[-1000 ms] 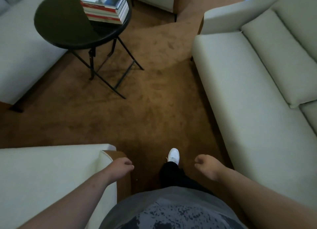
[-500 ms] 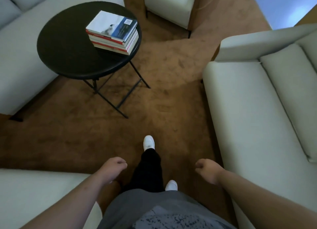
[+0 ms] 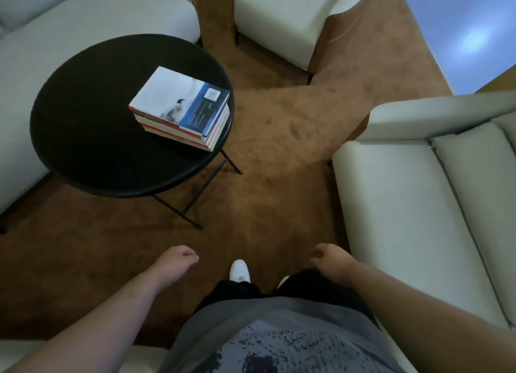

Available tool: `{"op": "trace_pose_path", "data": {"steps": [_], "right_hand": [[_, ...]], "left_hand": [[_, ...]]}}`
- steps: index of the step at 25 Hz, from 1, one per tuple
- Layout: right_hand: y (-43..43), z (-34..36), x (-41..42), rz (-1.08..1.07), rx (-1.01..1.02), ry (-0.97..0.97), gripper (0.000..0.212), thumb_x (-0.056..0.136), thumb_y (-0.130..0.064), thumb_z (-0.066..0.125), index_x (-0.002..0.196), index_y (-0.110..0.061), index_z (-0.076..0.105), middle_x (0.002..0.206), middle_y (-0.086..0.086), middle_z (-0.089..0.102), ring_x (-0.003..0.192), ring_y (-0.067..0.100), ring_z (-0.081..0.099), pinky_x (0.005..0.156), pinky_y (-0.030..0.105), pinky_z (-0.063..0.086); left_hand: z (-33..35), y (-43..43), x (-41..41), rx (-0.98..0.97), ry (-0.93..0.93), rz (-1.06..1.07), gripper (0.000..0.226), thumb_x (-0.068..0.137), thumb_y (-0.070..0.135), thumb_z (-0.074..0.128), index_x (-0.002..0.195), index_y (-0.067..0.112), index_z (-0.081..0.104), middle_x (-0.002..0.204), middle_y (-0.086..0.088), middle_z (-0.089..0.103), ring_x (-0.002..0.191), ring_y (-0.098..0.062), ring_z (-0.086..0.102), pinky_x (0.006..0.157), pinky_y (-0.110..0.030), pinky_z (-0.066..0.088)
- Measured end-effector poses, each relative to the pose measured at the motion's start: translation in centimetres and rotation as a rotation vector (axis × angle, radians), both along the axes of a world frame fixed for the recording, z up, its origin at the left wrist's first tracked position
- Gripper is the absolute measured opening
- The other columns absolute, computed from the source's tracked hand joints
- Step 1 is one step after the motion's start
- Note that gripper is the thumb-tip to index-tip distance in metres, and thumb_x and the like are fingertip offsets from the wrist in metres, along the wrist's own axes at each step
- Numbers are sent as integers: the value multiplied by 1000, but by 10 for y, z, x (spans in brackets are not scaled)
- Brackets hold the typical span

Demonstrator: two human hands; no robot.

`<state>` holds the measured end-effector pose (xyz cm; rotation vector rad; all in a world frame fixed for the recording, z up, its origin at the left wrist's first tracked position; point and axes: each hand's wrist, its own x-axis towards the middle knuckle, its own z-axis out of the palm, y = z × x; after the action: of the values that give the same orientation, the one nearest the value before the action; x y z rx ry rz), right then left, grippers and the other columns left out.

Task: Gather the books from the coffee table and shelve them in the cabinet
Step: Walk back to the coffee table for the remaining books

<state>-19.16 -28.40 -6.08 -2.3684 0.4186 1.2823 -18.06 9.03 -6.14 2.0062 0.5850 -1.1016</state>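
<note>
We look down on a stack of books [image 3: 181, 107] lying flat on a round black tabletop [image 3: 92, 138], ahead of us and to our left. The stack sits on the right part of the tabletop, its near corner close to the rim. The top book has a white and blue cover; beneath it lie volumes with red and white edges, and we cannot count them surely. Thin black crossed legs [image 3: 201, 188] carry the tabletop above a brown carpet [image 3: 279, 149].

Our left grip [image 3: 177, 259] hangs low in the view, fingers loosely curled, holding nothing. Our right grip [image 3: 329, 258] hangs likewise, fingers loosely bent and holding nothing. Both are well apart from the books and touch neither the tabletop nor the furniture. Between them a white shoe [image 3: 239, 269] stands on the carpet, below black trousers [image 3: 237, 291] and a grey printed shirt [image 3: 279, 330].

A cream sofa [image 3: 405, 205] runs along our right, just beside the right forearm. A second cream sofa [image 3: 83, 17] stands behind and to the left of the tabletop, and a cream armchair [image 3: 279, 17] stands past it at the top of the view. At the upper right the carpet ends against a blue, shiny floor [image 3: 460, 37].
</note>
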Motion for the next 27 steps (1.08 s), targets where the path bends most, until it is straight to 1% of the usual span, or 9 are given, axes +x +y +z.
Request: {"op": "trace_pose_path", "data": {"steps": [2, 4, 6, 10, 15, 17, 20, 23, 27], "right_hand": [[-3, -1, 32, 37, 13, 18, 35, 98, -27, 58, 131, -16, 64, 129, 5, 66, 114, 20, 63, 93, 29, 52], [-9, -4, 65, 71, 26, 35, 30, 98, -28, 58, 127, -20, 65, 120, 2, 68, 101, 14, 65, 76, 22, 51], [-14, -5, 101, 127, 41, 46, 23, 99, -28, 58, 120, -23, 66, 110, -1, 68, 92, 9, 65, 68, 19, 49], [-34, -2, 193, 261, 45, 43, 20, 99, -29, 57, 113, -21, 67, 107, -1, 68, 95, 13, 66, 87, 29, 56], [-61, 2, 292, 432, 21, 37, 17, 99, -28, 56, 113, -24, 65, 113, -1, 65, 102, 14, 63, 92, 31, 54], [-65, 1, 329, 512, 10, 19, 26, 100, -28, 55, 123, -21, 65, 122, 1, 65, 106, 15, 61, 95, 30, 52], [-50, 5, 374, 579, 40, 39, 30, 101, -31, 56, 128, -22, 64, 129, 1, 64, 106, 13, 61, 97, 31, 52], [-15, 11, 412, 669, 97, 29, 22, 101, -36, 56, 119, -26, 62, 125, -2, 63, 102, 12, 59, 93, 29, 50], [58, 25, 458, 788, 190, -39, 35, 103, -45, 50, 126, -22, 63, 122, -1, 64, 102, 12, 58, 88, 27, 46]], "left_hand": [[6, -6, 22, 7, -21, 6, 22, 100, 24, 54, 119, 17, 62, 105, 2, 62, 100, -14, 58, 85, -29, 48], [8, -12, 42, 50, -36, -6, 17, 99, 24, 56, 113, 20, 64, 108, 2, 64, 102, -14, 60, 88, -30, 49], [4, -19, 58, 78, -54, -16, 22, 97, 26, 58, 117, 21, 65, 113, 3, 64, 108, -14, 60, 91, -29, 48], [7, -44, 101, 129, -56, 76, 30, 96, 27, 59, 124, 18, 65, 120, 1, 65, 110, -13, 60, 95, -29, 48], [17, -78, 142, 119, -88, 234, 16, 97, 23, 60, 112, 22, 66, 112, 1, 67, 107, -14, 62, 95, -30, 48], [20, -86, 154, 98, -119, 339, 8, 99, 24, 57, 99, 28, 64, 106, 3, 67, 103, -12, 62, 92, -28, 47], [25, -89, 169, 29, -167, 615, 19, 102, 28, 51, 91, 25, 67, 100, -2, 68, 98, -19, 64, 98, -41, 50], [33, -85, 191, -71, -172, 897, 30, 104, 37, 41, 112, 18, 64, 112, -6, 66, 111, -27, 62, 105, -44, 46], [36, -69, 229, -227, -223, 1211, 46, 104, 44, 36, 134, 14, 52, 125, -11, 59, 118, -31, 58, 101, -45, 47]]}}
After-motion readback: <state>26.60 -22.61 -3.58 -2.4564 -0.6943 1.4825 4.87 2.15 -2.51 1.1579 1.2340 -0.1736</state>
